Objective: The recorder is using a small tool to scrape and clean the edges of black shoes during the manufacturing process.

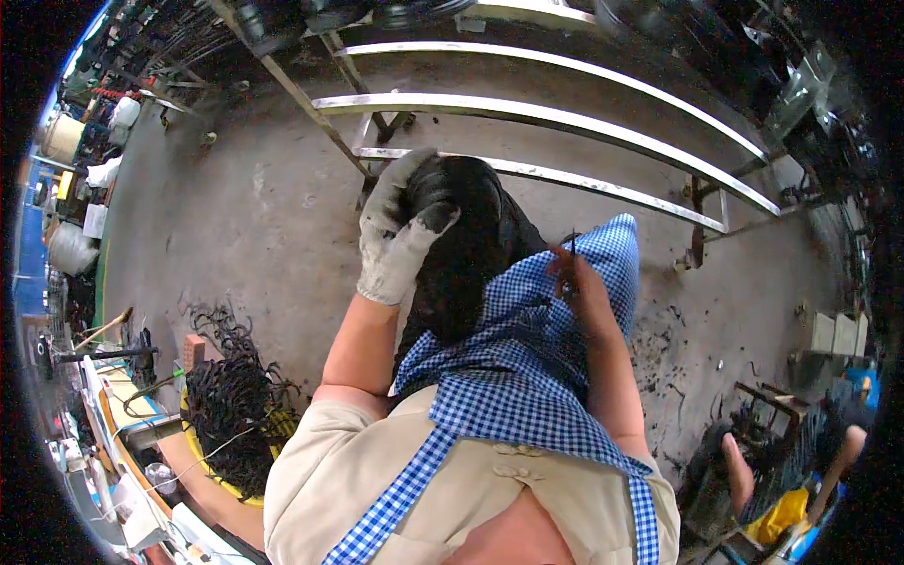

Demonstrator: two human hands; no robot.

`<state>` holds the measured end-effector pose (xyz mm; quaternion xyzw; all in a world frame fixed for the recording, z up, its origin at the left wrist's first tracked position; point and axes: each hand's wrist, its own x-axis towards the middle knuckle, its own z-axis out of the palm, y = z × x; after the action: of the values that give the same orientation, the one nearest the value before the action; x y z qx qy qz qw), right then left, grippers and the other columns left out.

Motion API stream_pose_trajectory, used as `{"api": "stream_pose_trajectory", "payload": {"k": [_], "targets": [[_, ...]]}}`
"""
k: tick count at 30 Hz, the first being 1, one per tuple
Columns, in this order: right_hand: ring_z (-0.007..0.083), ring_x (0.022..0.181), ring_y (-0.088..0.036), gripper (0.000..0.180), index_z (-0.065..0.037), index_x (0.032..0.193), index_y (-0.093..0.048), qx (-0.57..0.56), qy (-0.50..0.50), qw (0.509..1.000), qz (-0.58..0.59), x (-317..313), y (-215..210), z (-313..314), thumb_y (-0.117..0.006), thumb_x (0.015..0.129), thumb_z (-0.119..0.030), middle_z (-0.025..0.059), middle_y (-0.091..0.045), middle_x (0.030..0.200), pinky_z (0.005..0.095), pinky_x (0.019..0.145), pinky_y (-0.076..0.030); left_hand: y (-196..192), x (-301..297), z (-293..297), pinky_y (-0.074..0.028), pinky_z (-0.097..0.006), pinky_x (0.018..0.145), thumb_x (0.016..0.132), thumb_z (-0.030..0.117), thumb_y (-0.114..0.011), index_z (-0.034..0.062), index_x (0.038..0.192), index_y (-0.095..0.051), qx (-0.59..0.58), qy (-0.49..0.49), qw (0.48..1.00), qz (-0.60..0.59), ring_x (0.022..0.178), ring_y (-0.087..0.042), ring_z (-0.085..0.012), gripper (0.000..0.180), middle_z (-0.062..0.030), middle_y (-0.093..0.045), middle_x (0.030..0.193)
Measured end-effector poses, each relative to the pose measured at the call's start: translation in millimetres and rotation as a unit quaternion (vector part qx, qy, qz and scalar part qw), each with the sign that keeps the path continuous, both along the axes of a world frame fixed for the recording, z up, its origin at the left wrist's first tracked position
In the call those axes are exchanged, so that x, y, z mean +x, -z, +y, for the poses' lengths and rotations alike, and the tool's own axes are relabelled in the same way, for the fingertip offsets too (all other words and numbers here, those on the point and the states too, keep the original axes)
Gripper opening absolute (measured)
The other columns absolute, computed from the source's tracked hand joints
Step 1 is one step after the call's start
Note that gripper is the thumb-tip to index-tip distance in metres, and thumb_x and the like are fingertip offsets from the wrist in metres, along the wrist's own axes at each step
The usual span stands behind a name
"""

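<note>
My left hand (405, 226) wears a whitish work glove with dark-stained fingertips. Its fingers are wrapped round a smooth, rounded black piece (432, 193), rubber-like, held above my dark-trousered knee. Where that piece ends against the dark trousers is hard to make out. Bare and ungloved, my right hand (581, 290) is at the right side of my lap, over the blue-and-white checked apron (513, 325). From its pinched fingers a thin dark pointed tool (573, 242) sticks up; its exact kind does not show. The two hands are apart.
Ahead stands a low metal rack (556, 118) with pale rails. A yellow-rimmed tub (196, 441) full of black rubbery strips (231, 400) is at lower left, by a cluttered bench (118, 405) and a reddish brick (193, 352). Black scraps (664, 330) litter the floor at right.
</note>
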<state>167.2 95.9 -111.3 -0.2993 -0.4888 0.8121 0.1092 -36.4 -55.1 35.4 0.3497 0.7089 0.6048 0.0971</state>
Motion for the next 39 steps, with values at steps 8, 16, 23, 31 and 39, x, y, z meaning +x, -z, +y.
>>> {"api": "stream_pose_trajectory", "payload": {"k": [8, 16, 23, 31, 39], "targets": [[0.0115, 0.074, -0.055, 0.033, -0.003, 0.119, -0.056, 0.45, 0.045, 0.868, 0.206, -10, -91, 16, -0.056, 0.086, 0.0, 0.005, -0.059, 0.09, 0.0238, 0.063, -0.044, -6, 13, 6, -0.043, -0.029, 0.09, 0.074, 0.012, -0.069, -0.0023, 0.117, -0.053, -0.019, 0.159, 0.979, -0.124, 0.101, -0.056, -0.0156, 0.048, -0.0084, -0.06, 0.107], [0.0207, 0.062, -0.058, 0.037, -0.014, 0.115, -0.062, 0.651, -0.081, 0.744, 0.128, -6, -150, 16, -0.058, 0.081, 0.0, 0.0075, -0.059, 0.083, 0.0284, 0.052, -0.045, -3, 27, 11, -0.043, -0.031, 0.092, 0.071, 0.016, -0.07, -0.0008, 0.117, -0.054, -0.034, 0.213, 0.968, -0.126, 0.103, -0.055, -0.0171, 0.051, -0.0101, -0.061, 0.109], [0.0205, 0.057, -0.057, 0.04, -0.015, 0.113, -0.062, 0.693, -0.027, 0.714, 0.096, 0, -145, 14, -0.062, 0.075, -0.002, 0.0053, -0.058, 0.08, 0.0304, 0.048, -0.045, 0, 29, 17, -0.042, -0.033, 0.093, 0.068, 0.021, -0.072, 0.0002, 0.117, -0.055, -0.042, 0.228, 0.967, -0.109, 0.103, -0.055, -0.0188, 0.056, -0.0104, -0.06, 0.11], [0.0194, 0.063, -0.062, 0.038, -0.01, 0.105, -0.064, 0.708, -0.105, 0.676, 0.174, 15, -154, 34, -0.066, 0.068, -0.004, 0.0046, -0.062, 0.082, 0.0294, 0.05, -0.05, 0, 40, 28, -0.043, -0.032, 0.092, 0.07, 0.025, -0.07, -0.0015, 0.118, -0.053, -0.07, 0.339, 0.927, -0.145, 0.104, -0.055, -0.0194, 0.057, -0.0115, -0.058, 0.111], [0.0226, 0.065, -0.061, 0.011, -0.009, 0.086, -0.058, 0.784, -0.25, 0.567, 0.044, 29, -171, 33, -0.052, 0.08, -0.014, 0.0061, -0.055, 0.078, 0.0341, 0.049, -0.05, 13, 48, 36, -0.043, -0.033, 0.091, 0.069, 0.025, -0.071, -0.0007, 0.116, -0.054, -0.114, 0.397, 0.905, -0.103, 0.103, -0.057, -0.022, 0.056, -0.0134, -0.059, 0.109]]}}
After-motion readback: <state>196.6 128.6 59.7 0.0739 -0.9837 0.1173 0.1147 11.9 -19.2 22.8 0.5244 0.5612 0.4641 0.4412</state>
